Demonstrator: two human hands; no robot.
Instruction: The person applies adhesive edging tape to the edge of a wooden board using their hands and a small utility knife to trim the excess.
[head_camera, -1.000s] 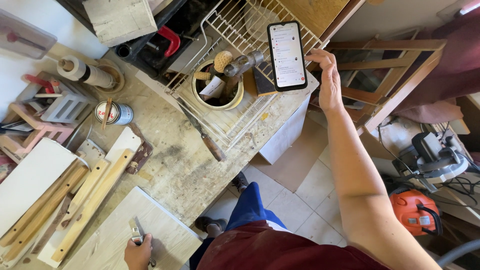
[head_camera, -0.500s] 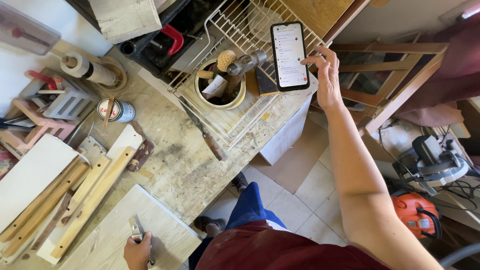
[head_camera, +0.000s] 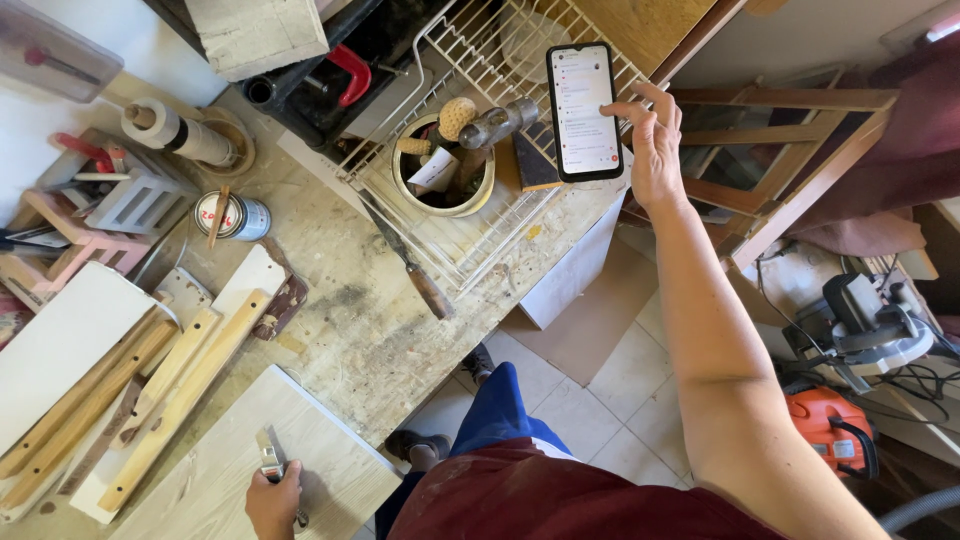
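On the far right of the bench my right hand (head_camera: 655, 150) has its fingers spread open, touching the edge of the phone (head_camera: 584, 110) propped on the white wire rack (head_camera: 470, 240). My left hand (head_camera: 272, 500) is closed around a scraper (head_camera: 270, 458) on the pale board (head_camera: 240, 470). I'd tap lightly so the phone doesn't slide.

Right hand (head_camera: 655, 150) stretched to upper centre, fingers spread; left hand (head_camera: 275, 502) fisted at bottom left.
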